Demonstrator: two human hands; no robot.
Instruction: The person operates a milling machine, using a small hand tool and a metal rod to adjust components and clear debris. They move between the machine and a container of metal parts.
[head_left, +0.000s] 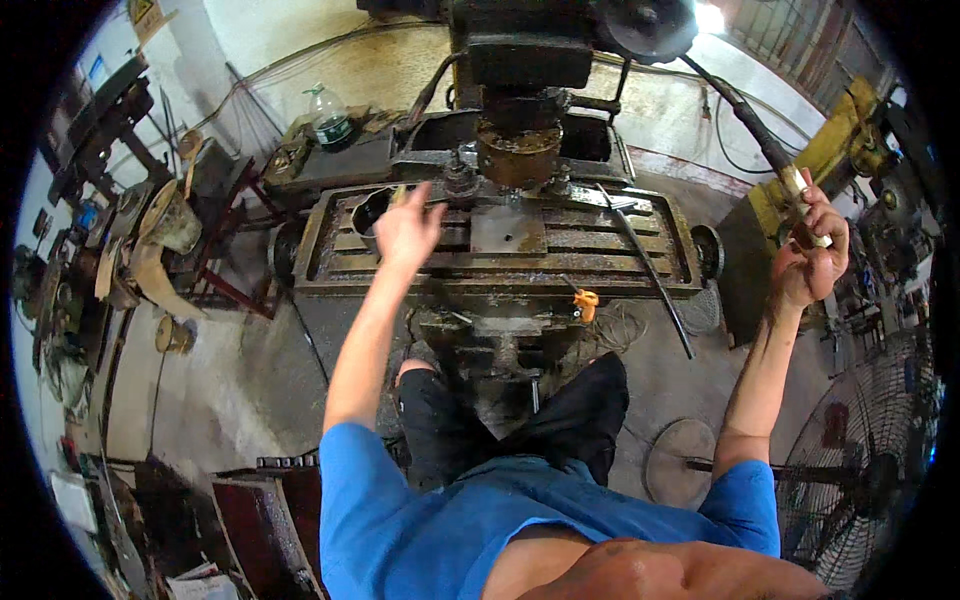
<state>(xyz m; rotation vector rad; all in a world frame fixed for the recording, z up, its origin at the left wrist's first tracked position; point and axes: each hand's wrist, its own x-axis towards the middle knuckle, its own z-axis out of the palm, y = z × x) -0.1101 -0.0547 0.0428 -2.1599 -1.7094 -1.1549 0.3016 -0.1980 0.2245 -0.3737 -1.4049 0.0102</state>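
My left hand point(408, 232) is over the left part of the slotted machine table point(350, 263), its fingers apart. Beside it stands a dark round cup point(370, 212); a small yellowish piece shows at my fingers, too small to name. My right hand point(812, 250) is raised at the right, wrapped round the pale, wrapped end of a long lever point(765, 140) that slopes down from the machine head. A flat metal plate point(508, 230) with a small dark hole lies mid-table, below the brown, oily spindle point(518, 150).
A long dark bar point(648, 275) leans across the table's right side and juts past its front edge. An orange-handled tool point(585, 302) is at the front edge. Behind stands a clear bottle point(328, 115). A floor fan point(860, 470) is near my right elbow; a bucket point(172, 222) stands left.
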